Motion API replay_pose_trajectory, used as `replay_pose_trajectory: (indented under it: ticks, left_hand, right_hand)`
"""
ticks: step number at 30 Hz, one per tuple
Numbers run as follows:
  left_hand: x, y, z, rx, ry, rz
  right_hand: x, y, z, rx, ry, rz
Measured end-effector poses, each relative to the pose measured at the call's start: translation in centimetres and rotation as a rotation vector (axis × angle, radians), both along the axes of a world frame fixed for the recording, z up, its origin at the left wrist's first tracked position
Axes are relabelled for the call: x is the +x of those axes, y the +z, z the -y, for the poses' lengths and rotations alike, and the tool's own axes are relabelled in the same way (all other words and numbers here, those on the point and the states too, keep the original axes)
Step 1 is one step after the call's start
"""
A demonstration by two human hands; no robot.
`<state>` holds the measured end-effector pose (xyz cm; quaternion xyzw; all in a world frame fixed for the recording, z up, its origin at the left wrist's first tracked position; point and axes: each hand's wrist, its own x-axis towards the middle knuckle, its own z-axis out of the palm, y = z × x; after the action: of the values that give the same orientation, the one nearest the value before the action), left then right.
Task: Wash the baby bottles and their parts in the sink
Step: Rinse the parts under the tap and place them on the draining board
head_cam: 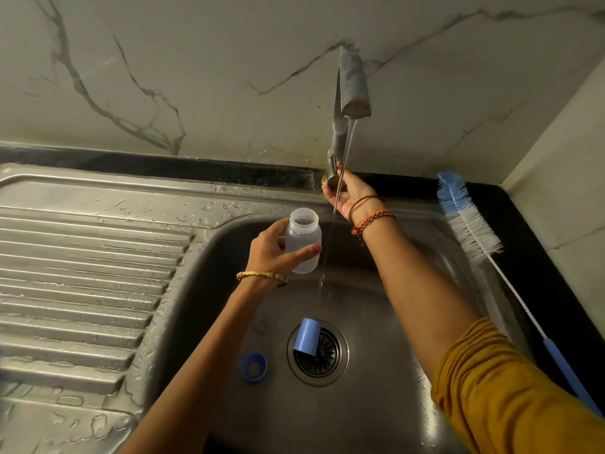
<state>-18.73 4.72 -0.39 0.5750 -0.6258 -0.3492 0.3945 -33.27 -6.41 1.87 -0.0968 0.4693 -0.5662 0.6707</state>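
My left hand (273, 249) grips a clear plastic baby bottle (302, 239), upright and open-topped, over the steel sink (386, 401), just left of the water stream. My right hand (347, 191) reaches to the back of the sink and holds the tap lever (333, 170). Water runs from the tap spout (354, 90) into the basin. A blue bottle cap (306, 337) lies on the drain strainer (327, 355). A blue screw ring (254, 367) lies on the basin floor left of the drain.
A long blue-and-white bottle brush (471, 224) lies on the black counter along the sink's right edge. A wet ribbed steel drainboard (82, 273) stretches to the left. A marble wall stands behind and at the right.
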Motion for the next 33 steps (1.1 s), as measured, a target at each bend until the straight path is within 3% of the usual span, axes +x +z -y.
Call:
replay_pose_trajectory:
  ticks: [9, 17, 23, 33]
  left_hand:
    - [0.3, -0.3, -0.1, 0.012, 0.004, 0.0]
    - [0.0, -1.0, 0.0, 0.068, -0.025, 0.013]
    - [0.0, -1.1, -0.2, 0.094, -0.015, -0.047]
    - [0.0, -1.4, 0.2, 0.096, -0.055, -0.07]
  right_hand:
    - [0.4, -0.2, 0.1, -0.016, -0.034, -0.075]
    - [-0.8, -1.1, -1.5, -0.119, 0.013, 0.026]
    - [-0.3, 0.1, -0.7, -0.062, 0.077, -0.039]
    - [0.2, 0.3, -0.2, -0.038, 0.018, 0.143]
